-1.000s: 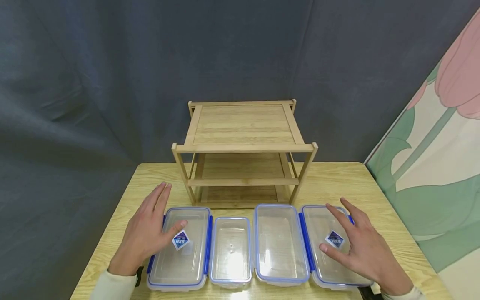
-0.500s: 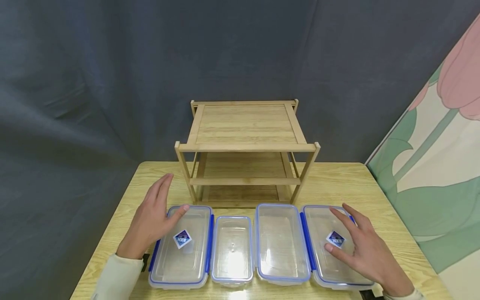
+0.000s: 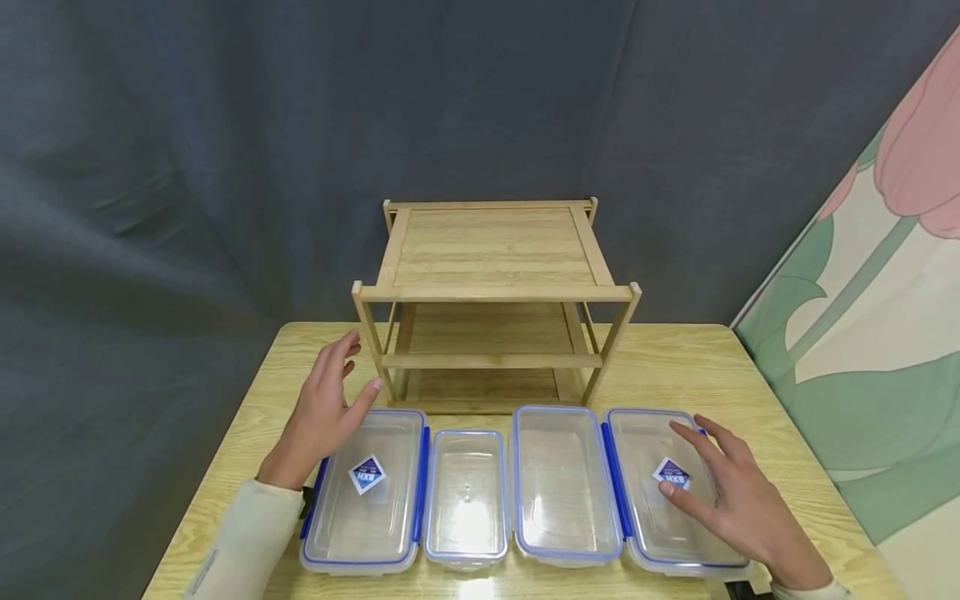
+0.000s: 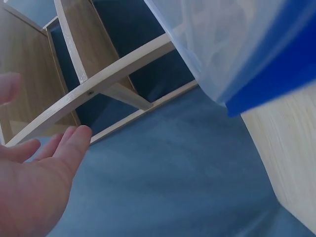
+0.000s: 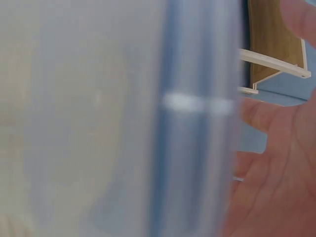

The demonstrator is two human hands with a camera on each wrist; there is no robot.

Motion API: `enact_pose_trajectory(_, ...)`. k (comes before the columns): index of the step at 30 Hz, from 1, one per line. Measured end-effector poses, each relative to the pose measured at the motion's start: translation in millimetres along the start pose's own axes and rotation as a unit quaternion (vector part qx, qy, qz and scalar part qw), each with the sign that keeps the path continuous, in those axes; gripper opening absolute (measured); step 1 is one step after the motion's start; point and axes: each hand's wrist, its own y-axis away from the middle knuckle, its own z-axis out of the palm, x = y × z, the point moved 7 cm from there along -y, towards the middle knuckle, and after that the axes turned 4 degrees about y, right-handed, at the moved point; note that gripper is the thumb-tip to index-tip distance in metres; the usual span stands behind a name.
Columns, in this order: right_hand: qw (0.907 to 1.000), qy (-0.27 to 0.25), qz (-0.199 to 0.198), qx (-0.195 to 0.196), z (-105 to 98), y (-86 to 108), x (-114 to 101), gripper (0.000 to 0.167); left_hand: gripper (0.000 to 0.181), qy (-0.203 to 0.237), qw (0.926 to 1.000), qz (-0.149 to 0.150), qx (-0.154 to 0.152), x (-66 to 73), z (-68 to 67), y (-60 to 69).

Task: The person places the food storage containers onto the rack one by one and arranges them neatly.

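Just under the right hand [image 3: 742,502] lies a labelled clear container [image 3: 666,529]

A pale wood-grain table [image 3: 678,367] fills the lower frame. On it, a wooden rack [image 3: 491,293], seemingly three-tiered, stands at centre; four clear, blue-edged boxes [image 3: 567,492] lie in a row at bottom.

Pale off-white left sleeve [image 3: 249,529], matching right cuff [image 3: 813,591]; a black piece [image 3: 741,590], possibly a strap, beside each.
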Motion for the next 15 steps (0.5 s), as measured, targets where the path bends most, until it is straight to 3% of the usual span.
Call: enact_pose_trajectory(15,0.9980,-0.055,0.032,-0.008,17,6.0,21,0.079,0.066,0.093,0.9948,-0.019,0.038,-2.6,8.9,-23.3)
